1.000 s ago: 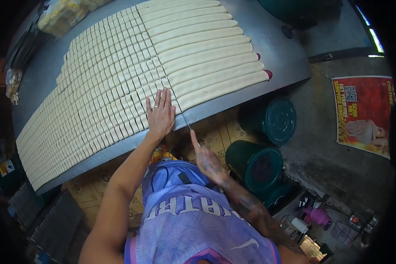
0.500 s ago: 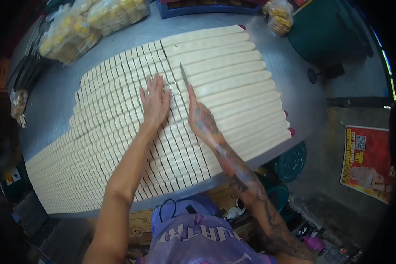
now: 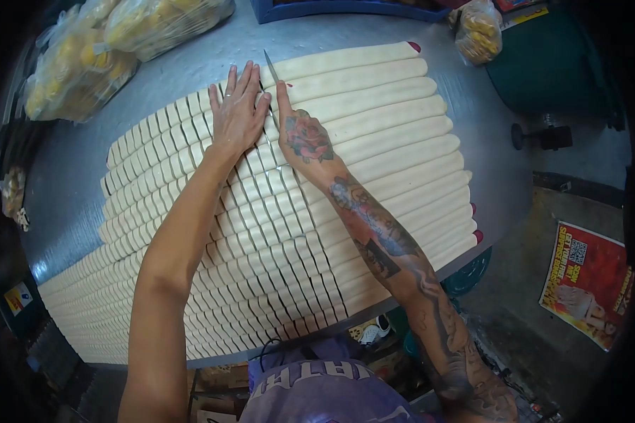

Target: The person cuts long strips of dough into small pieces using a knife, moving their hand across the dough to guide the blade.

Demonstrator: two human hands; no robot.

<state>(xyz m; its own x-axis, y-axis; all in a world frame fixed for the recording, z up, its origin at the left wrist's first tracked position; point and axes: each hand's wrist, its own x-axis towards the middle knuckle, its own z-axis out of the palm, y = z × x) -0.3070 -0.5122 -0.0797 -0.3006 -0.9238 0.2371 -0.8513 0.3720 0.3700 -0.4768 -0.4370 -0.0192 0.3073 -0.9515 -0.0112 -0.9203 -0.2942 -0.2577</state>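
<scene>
Both hands have travelled up to the far end of the dough since a moment ago. On the steel worktop (image 3: 85,183), bagged rolls (image 3: 85,63) sit at far left; the cut dough pieces (image 3: 190,233) fill most of the slab. Her left hand (image 3: 238,113) lies flat and open on them, the right hand (image 3: 298,134) grips a knife (image 3: 269,65), and uncut dough strips (image 3: 395,134) remain rightward.

The right hand (image 3: 303,137) bore a rose tattoo above an inked forearm; a purple lettered jersey (image 3: 324,388) covered the torso.
</scene>
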